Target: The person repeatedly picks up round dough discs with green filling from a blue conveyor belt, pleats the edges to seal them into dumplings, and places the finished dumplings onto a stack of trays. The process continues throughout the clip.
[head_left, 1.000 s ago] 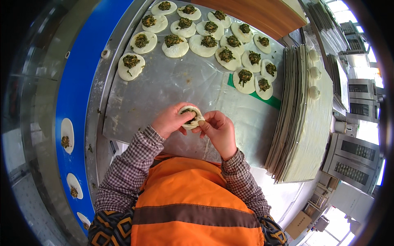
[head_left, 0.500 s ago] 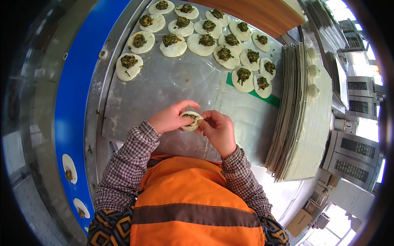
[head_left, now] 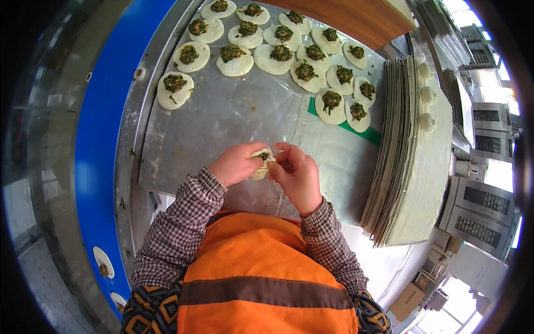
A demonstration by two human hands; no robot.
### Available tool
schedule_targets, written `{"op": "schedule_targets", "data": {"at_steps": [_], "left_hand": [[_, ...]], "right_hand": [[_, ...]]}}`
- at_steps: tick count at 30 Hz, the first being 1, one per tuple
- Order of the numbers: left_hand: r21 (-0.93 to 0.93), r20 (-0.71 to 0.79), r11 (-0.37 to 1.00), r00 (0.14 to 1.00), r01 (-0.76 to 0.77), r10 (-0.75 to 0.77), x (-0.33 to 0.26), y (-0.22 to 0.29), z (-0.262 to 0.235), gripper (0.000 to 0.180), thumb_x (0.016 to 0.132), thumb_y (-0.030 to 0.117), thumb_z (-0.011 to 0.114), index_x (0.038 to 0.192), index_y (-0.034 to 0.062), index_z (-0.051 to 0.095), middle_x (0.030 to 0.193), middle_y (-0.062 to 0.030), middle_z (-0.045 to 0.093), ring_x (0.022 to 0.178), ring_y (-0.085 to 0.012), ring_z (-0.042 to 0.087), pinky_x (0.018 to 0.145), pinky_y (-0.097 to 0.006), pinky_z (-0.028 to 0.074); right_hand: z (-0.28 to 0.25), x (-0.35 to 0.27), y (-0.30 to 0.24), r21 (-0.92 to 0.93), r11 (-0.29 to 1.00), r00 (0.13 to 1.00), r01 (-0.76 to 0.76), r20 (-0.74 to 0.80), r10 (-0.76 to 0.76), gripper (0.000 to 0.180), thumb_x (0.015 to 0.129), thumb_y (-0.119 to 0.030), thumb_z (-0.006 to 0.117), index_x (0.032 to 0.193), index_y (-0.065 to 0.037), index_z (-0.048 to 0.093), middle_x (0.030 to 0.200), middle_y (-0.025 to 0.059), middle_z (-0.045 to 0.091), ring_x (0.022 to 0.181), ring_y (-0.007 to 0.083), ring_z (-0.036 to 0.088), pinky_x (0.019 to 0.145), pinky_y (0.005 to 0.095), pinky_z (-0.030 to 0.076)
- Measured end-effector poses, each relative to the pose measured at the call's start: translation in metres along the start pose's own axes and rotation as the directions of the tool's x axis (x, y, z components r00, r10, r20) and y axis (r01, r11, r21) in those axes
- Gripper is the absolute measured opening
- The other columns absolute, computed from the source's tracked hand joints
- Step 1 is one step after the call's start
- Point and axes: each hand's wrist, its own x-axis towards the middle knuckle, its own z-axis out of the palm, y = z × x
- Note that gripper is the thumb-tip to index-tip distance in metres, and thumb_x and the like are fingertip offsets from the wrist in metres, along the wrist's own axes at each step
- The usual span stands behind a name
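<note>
Both hands meet over the middle of the steel table (head_left: 183, 139), and between them sits the dumpling (head_left: 260, 163), a pale round of dough with a little green filling showing at its top. The left hand (head_left: 238, 164) cups it from its own side, fingers curled close under and around the dough. The right hand (head_left: 295, 172) presses in from the other side, thumb and forefinger pinched narrow on the dough's edge, so both hands are closed on the dumpling and it is off the table surface. Compared with half a second ago, the hands sit in much the same spot and the grip looks the same; less of the green filling shows now, the dough edge drawn further over it. Beyond the grip, well apart from it, lie the filled dough rounds (head_left: 278, 55), flat white discs each with a heap of dark green filling, in rows across the far part of the table; their arrangement matches the earlier frame. To the right of the grip, near but not touching, stands the stack of trays (head_left: 400, 167), and on its top, further away, three small dough balls (head_left: 427, 94) sit in a line. Checked sleeves and an orange vest fill the near side
</note>
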Motion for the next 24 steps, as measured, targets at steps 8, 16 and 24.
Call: {"op": "schedule_targets", "data": {"at_steps": [8, 16, 24], "left_hand": [[-0.570, 0.092, 0.799, 0.981, 0.192, -0.170, -0.009, 0.009, -0.001, 0.026, 0.095, 0.008, 0.049, 0.118, 0.0057, 0.060, 0.103, -0.0031, 0.063, 0.094, -0.0126, 0.059, 0.083, -0.025, 0.048], [0.029, -0.082, 0.999, 0.996, -0.030, 0.032, -0.003, 0.006, 0.009, 0.022, 0.094, 0.006, 0.050, 0.115, 0.0025, 0.058, 0.102, -0.0050, 0.064, 0.090, -0.0129, 0.060, 0.079, -0.027, 0.050], [-0.393, 0.037, 0.918, 0.997, -0.050, 0.070, -0.006, 0.004, -0.004, 0.035, 0.101, 0.031, 0.048, 0.121, 0.0048, 0.057, 0.112, -0.0048, 0.063, 0.099, -0.0141, 0.060, 0.088, -0.028, 0.048]], "right_hand": [[-0.002, 0.001, -0.008, 0.123, 0.987, 0.995, -0.099, -0.007, 0.101, 0.006, 0.089, 0.003, 0.059, 0.094, 0.005, 0.059, 0.075, 0.0087, 0.067, 0.068, 0.0134, 0.067, 0.059, 0.0233, 0.052], [0.001, 0.002, -0.011, -0.002, 0.999, 0.999, -0.032, -0.015, 0.032, 0.010, 0.087, 0.004, 0.059, 0.097, 0.005, 0.059, 0.078, 0.0113, 0.069, 0.072, 0.0160, 0.069, 0.060, 0.0258, 0.053], [-0.007, 0.002, -0.006, 0.276, 0.956, 0.994, -0.101, -0.014, 0.109, 0.009, 0.088, 0.001, 0.061, 0.097, 0.005, 0.060, 0.080, 0.0114, 0.069, 0.069, 0.0142, 0.068, 0.056, 0.0236, 0.051]]}}
